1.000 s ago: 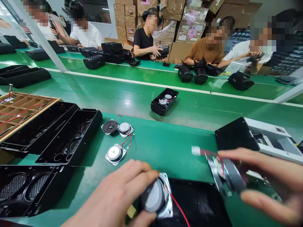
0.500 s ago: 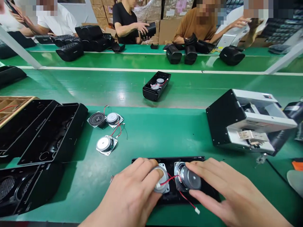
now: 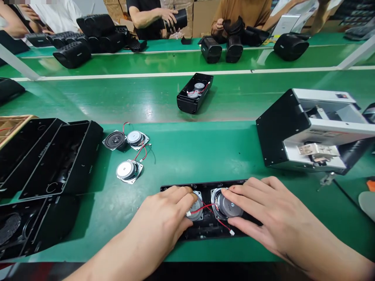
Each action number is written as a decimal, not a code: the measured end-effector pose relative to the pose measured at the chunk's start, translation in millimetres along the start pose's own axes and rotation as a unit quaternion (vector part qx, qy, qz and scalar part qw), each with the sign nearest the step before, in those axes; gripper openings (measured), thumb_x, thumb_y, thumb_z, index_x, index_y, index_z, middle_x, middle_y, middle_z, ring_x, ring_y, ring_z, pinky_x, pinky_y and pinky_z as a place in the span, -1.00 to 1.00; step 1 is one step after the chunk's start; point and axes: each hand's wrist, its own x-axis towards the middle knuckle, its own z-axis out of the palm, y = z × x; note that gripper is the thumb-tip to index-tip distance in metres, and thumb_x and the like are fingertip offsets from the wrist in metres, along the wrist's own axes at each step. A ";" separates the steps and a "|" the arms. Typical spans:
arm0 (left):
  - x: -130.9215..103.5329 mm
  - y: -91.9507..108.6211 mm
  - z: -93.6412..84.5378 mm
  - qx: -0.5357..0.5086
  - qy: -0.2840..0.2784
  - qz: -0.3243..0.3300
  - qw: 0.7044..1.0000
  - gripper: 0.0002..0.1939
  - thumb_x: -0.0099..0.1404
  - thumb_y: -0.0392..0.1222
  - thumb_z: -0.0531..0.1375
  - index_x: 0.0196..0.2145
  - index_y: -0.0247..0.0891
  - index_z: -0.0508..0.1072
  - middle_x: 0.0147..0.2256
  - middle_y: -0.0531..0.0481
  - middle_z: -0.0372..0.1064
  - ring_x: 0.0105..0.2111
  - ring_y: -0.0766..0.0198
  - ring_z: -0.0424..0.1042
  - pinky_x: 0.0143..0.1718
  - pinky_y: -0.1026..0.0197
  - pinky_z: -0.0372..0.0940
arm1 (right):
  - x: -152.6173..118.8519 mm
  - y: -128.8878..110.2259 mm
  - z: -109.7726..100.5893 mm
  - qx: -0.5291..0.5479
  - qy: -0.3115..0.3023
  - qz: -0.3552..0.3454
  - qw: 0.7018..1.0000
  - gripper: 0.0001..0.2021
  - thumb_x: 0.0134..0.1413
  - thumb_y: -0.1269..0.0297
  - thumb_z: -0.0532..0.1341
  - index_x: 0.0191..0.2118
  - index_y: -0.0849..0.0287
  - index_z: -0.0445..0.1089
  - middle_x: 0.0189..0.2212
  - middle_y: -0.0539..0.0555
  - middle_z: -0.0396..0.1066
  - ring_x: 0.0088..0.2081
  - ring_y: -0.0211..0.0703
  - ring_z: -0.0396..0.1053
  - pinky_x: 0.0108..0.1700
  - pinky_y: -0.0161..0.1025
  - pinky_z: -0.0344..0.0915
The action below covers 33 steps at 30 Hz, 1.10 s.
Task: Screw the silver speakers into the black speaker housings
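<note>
A long black speaker housing (image 3: 202,233) lies open side up at the table's near edge, with two speaker drivers in it. My left hand (image 3: 166,212) has its fingers curled over the left driver (image 3: 198,212) and hides much of it. Around the grey magnet of the right driver (image 3: 230,207), the thumb and fingers of my right hand (image 3: 263,207) are closed. Red wires with white plugs run across both drivers; one plug (image 3: 232,232) rests over the housing's front part.
Several loose drivers (image 3: 127,170) lie left of centre, near stacked black housings (image 3: 79,156). A screw feeder machine (image 3: 281,132) stands at right. Farther back sits a housing with drivers (image 3: 191,103) on the green belt. People handle black speakers (image 3: 211,50) across the line.
The right driver, tilted before, now sits flatter in the housing under my right hand. My left hand stays on the left driver. The camera view has tipped downward slightly.
</note>
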 end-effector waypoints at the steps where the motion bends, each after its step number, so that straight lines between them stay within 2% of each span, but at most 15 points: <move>1: -0.4 -2.3 1.2 -0.012 0.008 0.007 1.000 -0.58 0.31 -0.40 0.37 0.05 -0.13 0.37 0.04 -0.01 0.52 -0.09 0.06 0.58 -0.13 0.03 0.53 | 0.5 -0.2 -0.2 -0.002 -0.002 0.001 1.000 -0.67 0.56 0.08 0.05 0.10 0.17 0.43 -0.10 0.01 0.47 -0.16 -0.14 0.32 -0.12 -0.11 0.06; 7: -5.4 -12.3 6.3 -0.057 0.062 0.045 0.995 -0.67 0.45 -0.26 0.30 0.12 -0.14 0.40 0.13 -0.02 0.51 0.06 0.16 0.55 0.12 0.14 0.46 | 1.7 4.6 -9.2 -0.020 -0.009 -0.003 1.000 -0.66 0.57 0.05 0.02 0.08 0.13 0.44 -0.11 -0.03 0.48 -0.15 -0.14 0.32 -0.14 -0.10 0.06; 11: -8.2 -11.4 5.2 -0.087 0.069 0.055 0.992 -0.72 0.50 -0.17 0.26 0.13 -0.14 0.42 0.14 0.02 0.51 0.09 0.24 0.54 0.17 0.21 0.41 | -2.8 11.0 -16.4 0.006 -0.020 0.003 1.000 -0.69 0.55 0.06 0.09 0.16 0.10 0.42 -0.03 -0.04 0.47 -0.09 -0.18 0.33 -0.08 -0.12 0.11; 15: -7.0 -10.3 8.7 -0.065 0.093 0.064 0.992 -0.72 0.50 -0.21 0.25 0.12 -0.20 0.41 0.12 -0.04 0.53 0.06 0.17 0.56 0.14 0.14 0.45 | -3.8 9.5 -13.7 -0.007 -0.029 0.000 1.000 -0.69 0.56 0.07 0.07 0.14 0.10 0.42 -0.06 -0.06 0.48 -0.13 -0.17 0.31 -0.11 -0.12 0.09; 20: -6.0 -10.0 11.7 -0.048 0.062 0.042 0.996 -0.72 0.44 -0.30 0.29 0.07 -0.21 0.41 0.09 -0.08 0.53 0.00 0.07 0.58 0.01 0.05 0.52 | 2.3 5.2 -4.5 -0.014 -0.026 -0.001 1.000 -0.65 0.58 0.04 0.00 0.10 0.10 0.44 -0.10 -0.06 0.48 -0.15 -0.17 0.31 -0.13 -0.12 0.07; 25: -4.6 -9.1 8.0 -0.038 0.050 0.037 0.997 -0.68 0.38 -0.32 0.34 0.03 -0.19 0.42 0.10 -0.07 0.53 -0.01 0.08 0.59 0.02 0.05 0.52 | 0.3 8.5 -3.4 -0.028 -0.023 -0.006 0.999 -0.65 0.58 0.06 0.01 0.11 0.12 0.44 -0.10 -0.04 0.47 -0.16 -0.16 0.29 -0.13 -0.13 0.06; 30: -0.9 -8.8 4.0 -0.019 0.013 0.033 0.999 -0.68 0.35 -0.38 0.33 0.01 -0.18 0.42 0.11 -0.07 0.53 0.00 0.06 0.60 -0.01 0.04 0.54 | -1.7 9.7 -0.3 0.007 -0.038 0.002 0.999 -0.66 0.55 0.02 0.06 0.14 0.07 0.43 -0.09 -0.06 0.47 -0.15 -0.17 0.29 -0.13 -0.14 0.05; 33: -0.9 -10.8 4.5 -0.023 0.027 0.053 0.998 -0.74 0.40 -0.36 0.30 0.01 -0.20 0.43 0.10 -0.09 0.54 0.00 0.07 0.60 0.03 0.03 0.54 | -1.3 8.8 0.2 0.021 -0.046 0.003 0.999 -0.70 0.55 0.06 0.09 0.14 0.07 0.43 -0.07 -0.05 0.47 -0.14 -0.18 0.30 -0.11 -0.13 0.05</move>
